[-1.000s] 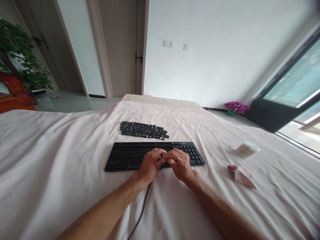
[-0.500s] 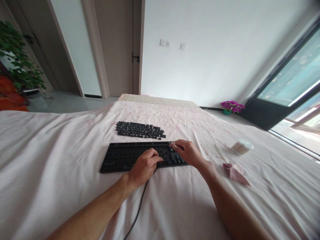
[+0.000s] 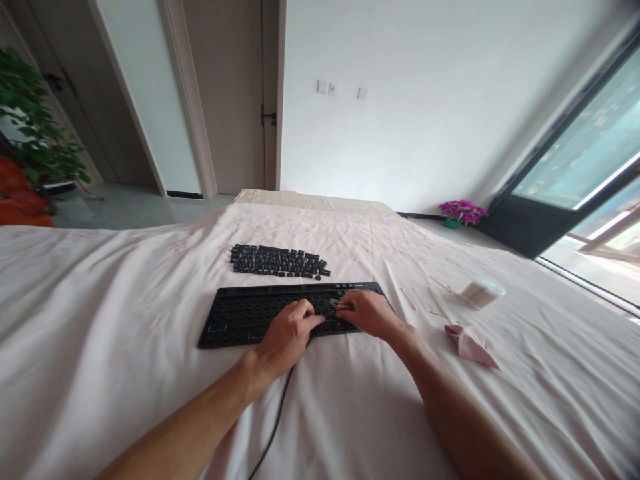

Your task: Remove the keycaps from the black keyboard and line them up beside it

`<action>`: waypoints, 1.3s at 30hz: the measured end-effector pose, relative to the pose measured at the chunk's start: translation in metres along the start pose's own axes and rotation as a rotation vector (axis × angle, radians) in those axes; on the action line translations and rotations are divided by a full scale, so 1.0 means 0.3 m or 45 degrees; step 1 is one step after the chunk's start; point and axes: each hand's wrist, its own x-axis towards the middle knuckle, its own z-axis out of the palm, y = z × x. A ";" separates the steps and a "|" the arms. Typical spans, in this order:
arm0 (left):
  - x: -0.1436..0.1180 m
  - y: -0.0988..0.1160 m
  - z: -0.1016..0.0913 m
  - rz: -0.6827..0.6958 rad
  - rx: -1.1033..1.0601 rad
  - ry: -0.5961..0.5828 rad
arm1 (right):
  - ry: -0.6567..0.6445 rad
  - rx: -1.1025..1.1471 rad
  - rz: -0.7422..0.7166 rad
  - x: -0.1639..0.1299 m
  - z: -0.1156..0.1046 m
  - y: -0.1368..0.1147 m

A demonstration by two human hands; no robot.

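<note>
A black keyboard (image 3: pixel 240 313) lies on the pink-white bedcover, most of its keycaps off. My left hand (image 3: pixel 290 330) rests over its front edge, fingers curled onto it and thumb stretched to the right. A thin wire keycap puller (image 3: pixel 335 304) sticks out from the pinched fingers of my right hand (image 3: pixel 367 312), which is over the right part of the board. Whether the puller's wires are around a key, I cannot tell. Behind the keyboard, several loose black keycaps (image 3: pixel 273 260) are laid out in rows.
To the right are a clear tub of cotton swabs (image 3: pixel 483 293), a few loose swabs (image 3: pixel 409 299) and a folded pink cloth (image 3: pixel 471 345). The keyboard's black cable (image 3: pixel 277 423) runs toward me across the bedcover (image 3: pixel 360 407).
My right hand has moved left and slightly nearer with the keycap puller, from the keyboard's top right toward its keys closer to my left hand. The left hand has barely moved.
</note>
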 end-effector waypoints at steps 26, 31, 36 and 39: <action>0.023 -0.037 0.001 -0.459 -0.668 0.268 | 0.107 0.196 0.041 -0.008 0.011 -0.037; 0.023 -0.042 -0.003 -0.498 -0.879 0.284 | 0.168 0.346 -0.004 -0.013 0.041 -0.095; 0.016 -0.038 -0.006 -0.482 -0.992 0.288 | 0.092 0.490 0.024 -0.010 0.064 -0.137; 0.016 -0.037 -0.007 -0.486 -1.043 0.277 | 0.055 0.596 0.059 -0.003 0.072 -0.143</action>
